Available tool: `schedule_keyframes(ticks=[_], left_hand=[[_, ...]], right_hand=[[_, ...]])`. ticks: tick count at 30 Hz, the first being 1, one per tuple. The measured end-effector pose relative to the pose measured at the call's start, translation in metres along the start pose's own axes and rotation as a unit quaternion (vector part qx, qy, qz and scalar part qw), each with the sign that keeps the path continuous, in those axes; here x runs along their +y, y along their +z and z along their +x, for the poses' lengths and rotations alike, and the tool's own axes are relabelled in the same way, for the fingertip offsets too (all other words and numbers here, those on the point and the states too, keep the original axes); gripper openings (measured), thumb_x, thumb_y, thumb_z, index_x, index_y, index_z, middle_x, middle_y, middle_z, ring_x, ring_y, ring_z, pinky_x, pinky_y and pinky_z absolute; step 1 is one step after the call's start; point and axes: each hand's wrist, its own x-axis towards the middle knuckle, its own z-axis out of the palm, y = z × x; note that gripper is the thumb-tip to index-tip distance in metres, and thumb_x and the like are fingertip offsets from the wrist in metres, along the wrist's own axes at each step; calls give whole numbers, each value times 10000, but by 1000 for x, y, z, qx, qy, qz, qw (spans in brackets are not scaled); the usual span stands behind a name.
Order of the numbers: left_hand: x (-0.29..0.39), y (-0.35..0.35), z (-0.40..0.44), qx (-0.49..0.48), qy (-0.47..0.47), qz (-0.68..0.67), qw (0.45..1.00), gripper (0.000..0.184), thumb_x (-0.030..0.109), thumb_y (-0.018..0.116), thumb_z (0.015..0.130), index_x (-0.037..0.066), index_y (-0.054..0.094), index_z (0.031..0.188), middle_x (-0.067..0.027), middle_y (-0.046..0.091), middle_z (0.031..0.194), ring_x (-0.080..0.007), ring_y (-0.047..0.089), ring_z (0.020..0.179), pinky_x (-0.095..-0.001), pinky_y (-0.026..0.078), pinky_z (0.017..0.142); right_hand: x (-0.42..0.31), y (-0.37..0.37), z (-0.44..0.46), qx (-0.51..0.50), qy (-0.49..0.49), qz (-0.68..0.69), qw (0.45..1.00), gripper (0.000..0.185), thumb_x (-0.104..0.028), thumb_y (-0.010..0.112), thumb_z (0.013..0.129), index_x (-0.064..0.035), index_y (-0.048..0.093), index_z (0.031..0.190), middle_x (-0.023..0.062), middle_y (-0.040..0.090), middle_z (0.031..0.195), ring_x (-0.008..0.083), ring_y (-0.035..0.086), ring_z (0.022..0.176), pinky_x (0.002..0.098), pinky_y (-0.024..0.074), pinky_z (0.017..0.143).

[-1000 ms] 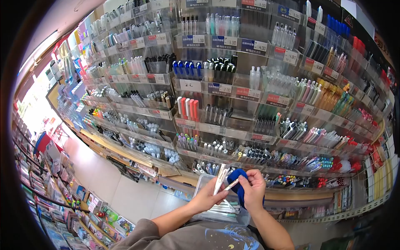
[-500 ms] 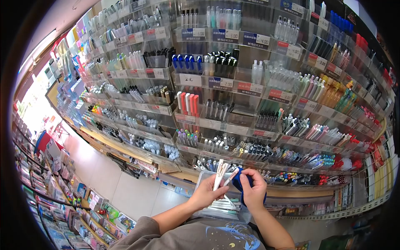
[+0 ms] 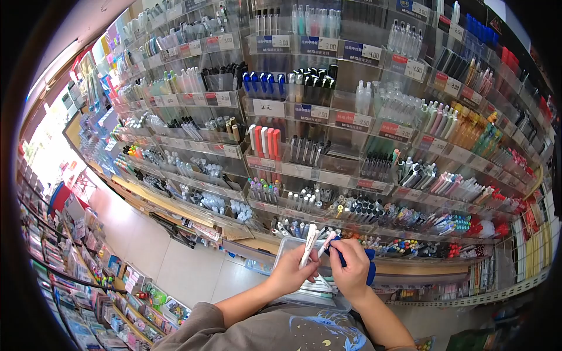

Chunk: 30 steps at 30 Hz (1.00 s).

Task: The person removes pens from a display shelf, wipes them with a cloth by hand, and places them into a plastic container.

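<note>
Several white pens [image 3: 308,247] stick up from my left hand [image 3: 291,272], whose fingers are wrapped round them. One more pen [image 3: 326,242], with a pinkish end, slants between my two hands. My right hand [image 3: 349,269] pinches a dark blue cloth [image 3: 370,264] around that pen; the cloth hangs behind my fingers and shows at their right side. Below both hands is a clear plastic box [image 3: 281,248] with white and green pens [image 3: 316,287] lying in it.
A tall display rack of clear shelves [image 3: 316,175] full of pens, with price tags, stands in front. Its wooden base ledge [image 3: 421,272] runs below. At the lower left are a tiled floor [image 3: 187,266] and another shelf of small goods [image 3: 93,275].
My right hand has moved its fingers along the slanted pen, and the blue cloth now shows more at the right of the hand. My left hand keeps hold of the white pens.
</note>
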Motion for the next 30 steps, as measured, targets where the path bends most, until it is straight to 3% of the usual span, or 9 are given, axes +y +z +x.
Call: schedule_keyframes(ticks=[11,17,23,26,30], left_hand=[[1,1,-2,3,7,14,1000,72,14,524,835,27,455,825,-17,487,618,-72,479,511,-203,398,437],[4,2,-3,-1,-2,-7,1000,69,16,527,834,26,461,815,-12,486,596,-70,468,479,-199,381,412],[3,1,-3,3,-9,-15,1000,73,23,533,833,27,466,805,-8,486,581,-65,467,473,-194,377,403],[3,2,-2,2,-6,-15,1000,77,29,535,833,26,467,798,-6,486,574,-64,467,468,-193,376,398],[5,1,-2,4,-8,-11,1000,79,33,538,832,25,467,797,-5,487,571,-64,467,465,-194,379,396]], right_hand=[[-4,0,0,-46,-57,-37,997,162,52,618,653,-13,584,797,93,531,728,270,532,656,347,427,564],[0,-4,8,-31,-38,-59,997,139,39,612,668,-15,577,792,98,521,721,274,526,646,351,423,556],[-3,-8,7,-97,-22,-7,995,126,37,605,677,-15,577,788,100,521,720,275,527,650,351,425,561],[-3,-8,11,-68,-29,-43,996,98,37,616,683,2,583,768,111,546,720,263,540,628,323,422,540],[-3,-8,9,-101,-28,-21,994,129,28,606,676,-17,574,792,100,515,718,275,529,667,354,430,571]])
